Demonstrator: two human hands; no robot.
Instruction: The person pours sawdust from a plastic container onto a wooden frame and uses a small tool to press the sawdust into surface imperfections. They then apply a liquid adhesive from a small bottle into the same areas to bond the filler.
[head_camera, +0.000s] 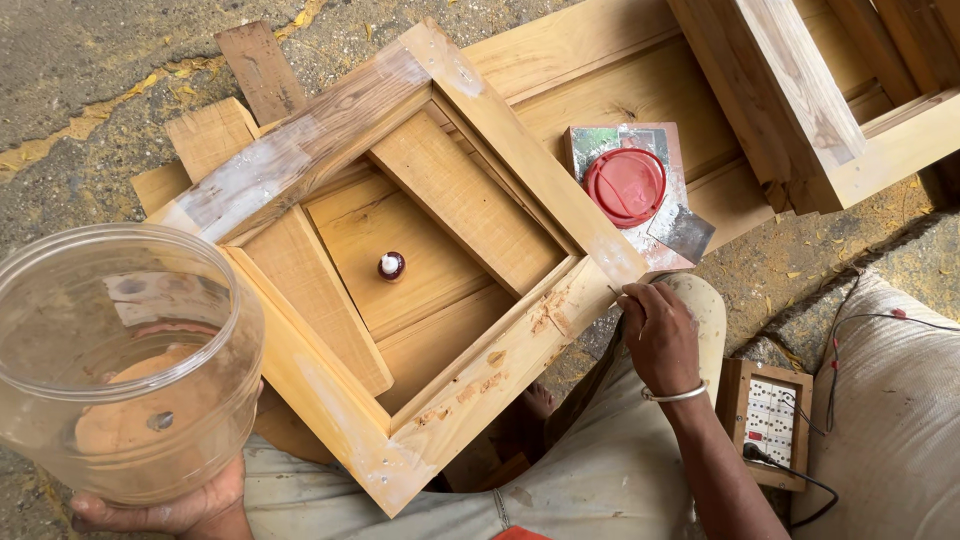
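Observation:
My left hand (175, 510) holds a clear plastic jar (120, 355) from below at the lower left; brownish filler shows at its bottom. My right hand (660, 335) pinches a small thin stick or nail at the right corner of a square wooden frame (520, 345) that rests tilted on my lap. Patches of tan filler dot the frame's lower right rail. A metal bangle circles my right wrist.
A small dark-and-white knob (391, 265) sits on boards inside the frame. A red lid (625, 186) and a metal scraper (685, 232) lie on a tile at the right. More wooden frames (800, 100), a switchboard box (772, 420) with cables and a sack (895, 400) surround me.

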